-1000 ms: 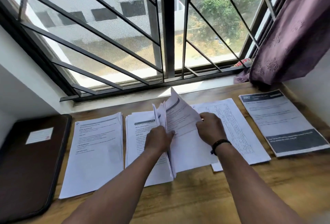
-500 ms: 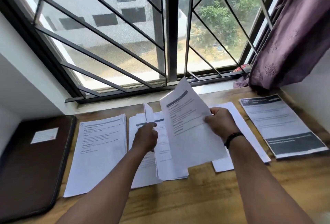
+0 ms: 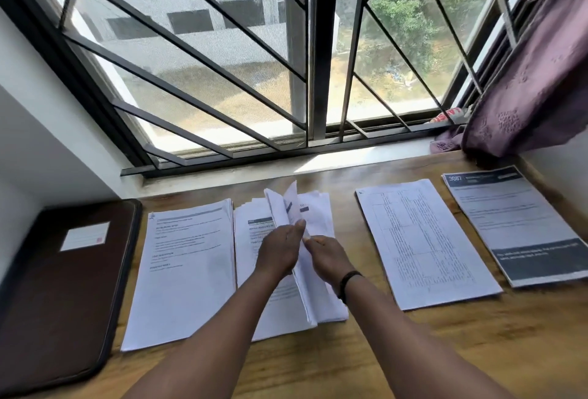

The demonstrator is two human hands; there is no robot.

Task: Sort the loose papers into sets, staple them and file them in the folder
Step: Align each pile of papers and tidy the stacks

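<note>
Four paper piles lie in a row on the wooden desk (image 3: 413, 351). A text-page pile (image 3: 187, 271) is at the left, then the middle pile (image 3: 254, 233), a pile of table pages (image 3: 423, 239), and a pile with dark bands (image 3: 515, 223) at the right. My left hand (image 3: 280, 252) grips several sheets (image 3: 286, 207) of the middle pile and holds them upright. My right hand (image 3: 327, 258), with a black wristband, pinches the sheets' edge right beside the left hand. A closed brown folder (image 3: 57, 287) with a white label lies at the far left.
A barred window (image 3: 305, 64) and its sill (image 3: 318, 166) run along the desk's back edge. A purple curtain (image 3: 534, 73) hangs at the back right. White walls close in on the left and right. Bare wood shows along the front of the desk.
My right hand lifted one sheet off the middle pile, then came back down to it beside my left hand. The table pages, covered before, now show fully.
</note>
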